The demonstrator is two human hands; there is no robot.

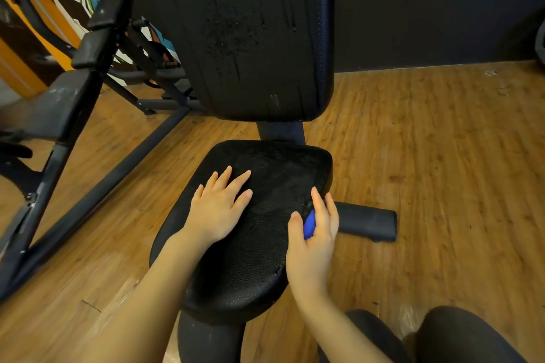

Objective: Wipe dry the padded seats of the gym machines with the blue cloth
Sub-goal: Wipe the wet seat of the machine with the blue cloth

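Observation:
A black padded seat (259, 242) of a gym machine fills the middle of the view, its surface speckled with moisture. My left hand (218, 206) rests flat on the seat's left half with straight, spread fingers. My right hand (314, 233) is at the seat's right edge and holds the bunched blue cloth (309, 224) between thumb and fingers; only a small part of the cloth shows. The upright black backrest (250, 32) stands behind the seat, with droplets and streaks on it.
A black metal frame (73, 103) of another machine stands at the left. A padded bar (367, 221) juts out to the right of the seat. Wooden floor (442, 156) lies around, a dark wall behind. My knees (442, 336) show at the bottom right.

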